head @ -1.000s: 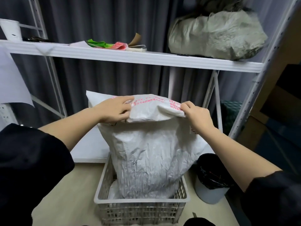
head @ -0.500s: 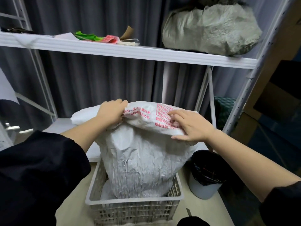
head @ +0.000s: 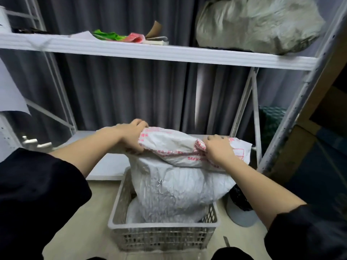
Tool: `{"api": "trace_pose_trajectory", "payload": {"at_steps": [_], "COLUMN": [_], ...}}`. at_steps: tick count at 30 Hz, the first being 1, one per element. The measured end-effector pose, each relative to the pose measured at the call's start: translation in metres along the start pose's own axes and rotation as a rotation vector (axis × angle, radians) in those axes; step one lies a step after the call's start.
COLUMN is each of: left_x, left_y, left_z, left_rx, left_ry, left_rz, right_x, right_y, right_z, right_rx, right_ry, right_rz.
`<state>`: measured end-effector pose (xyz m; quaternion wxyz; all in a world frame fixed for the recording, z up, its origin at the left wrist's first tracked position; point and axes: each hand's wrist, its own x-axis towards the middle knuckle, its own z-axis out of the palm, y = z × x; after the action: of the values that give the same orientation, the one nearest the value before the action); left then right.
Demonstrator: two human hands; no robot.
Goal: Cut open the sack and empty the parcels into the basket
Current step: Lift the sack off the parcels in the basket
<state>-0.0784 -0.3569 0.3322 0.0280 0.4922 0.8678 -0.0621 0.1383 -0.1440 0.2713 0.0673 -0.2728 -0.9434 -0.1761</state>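
— What's the left hand [head: 129, 136] doing?

— Fingers curled tight round the left end of the sack's [head: 174, 192] folded top, bunching the cloth.

— And the sack itself?

— White, crumpled, red print on the fold (too blurred to read). It stands upright in the basket [head: 161, 225], its lower end inside, bulging over the right rim. The basket sits on the floor before a shelf [head: 150, 51].

— The right hand [head: 218, 150]?

— Closed on the right part of the same fold, fingers pinching a ridge of cloth. A bin [head: 242, 212] stands just right of the basket.
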Motion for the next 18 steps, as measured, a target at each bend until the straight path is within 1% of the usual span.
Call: {"api": "trace_pose_trajectory", "payload": {"at_steps": [2, 4, 5, 6, 7, 9, 10, 12, 14, 15, 16, 17, 18], "left_x": [-0.006, -0.011, -0.012, -0.012, -0.012, -0.008, -0.006, -0.006, -0.011, -0.015, -0.019, -0.022, -0.025], "left_y": [0.0, 0.014, 0.022, 0.029, 0.033, 0.032, 0.028, 0.017, 0.006, 0.002, 0.0, 0.001, 0.002], "left_z": [0.003, 0.014, 0.02, 0.026, 0.029, 0.025, 0.015, -0.017, -0.05, -0.061, -0.066, -0.066, -0.062], "left_rx": [-0.051, -0.131, -0.147, -0.119, -0.044, 0.081, 0.1, 0.084, 0.004, -0.035, -0.051, -0.045, -0.018], "left_ry": [-0.1, -0.167, -0.178, -0.154, -0.106, 0.08, 0.197, 0.453, 0.689, 0.772, 0.79, 0.729, 0.606], "left_rz": [-0.081, -0.052, -0.037, -0.028, -0.036, -0.083, -0.107, -0.154, -0.196, -0.226, -0.258, -0.268, -0.258], "right_x": [-0.006, -0.011, -0.012, -0.014, -0.016, -0.016, -0.013, -0.003, 0.012, 0.018, 0.019, 0.018, 0.016], "right_y": [0.003, 0.008, 0.01, 0.011, 0.01, 0.011, 0.012, 0.02, 0.029, 0.033, 0.031, 0.027, 0.021], "right_z": [0.007, 0.009, 0.009, 0.009, 0.007, -0.006, -0.021, -0.056, -0.088, -0.096, -0.101, -0.101, -0.1], "right_rx": [0.014, -0.004, -0.007, -0.003, -0.01, -0.033, -0.038, -0.04, -0.019, -0.001, 0.008, 0.0, -0.027], "right_ry": [-0.036, -0.16, -0.21, -0.244, -0.258, -0.191, -0.119, 0.105, 0.341, 0.431, 0.45, 0.393, 0.298], "right_rz": [-0.013, 0.004, 0.03, 0.047, 0.034, 0.004, 0.013, 0.054, 0.109, 0.136, 0.149, 0.126, 0.078]}}
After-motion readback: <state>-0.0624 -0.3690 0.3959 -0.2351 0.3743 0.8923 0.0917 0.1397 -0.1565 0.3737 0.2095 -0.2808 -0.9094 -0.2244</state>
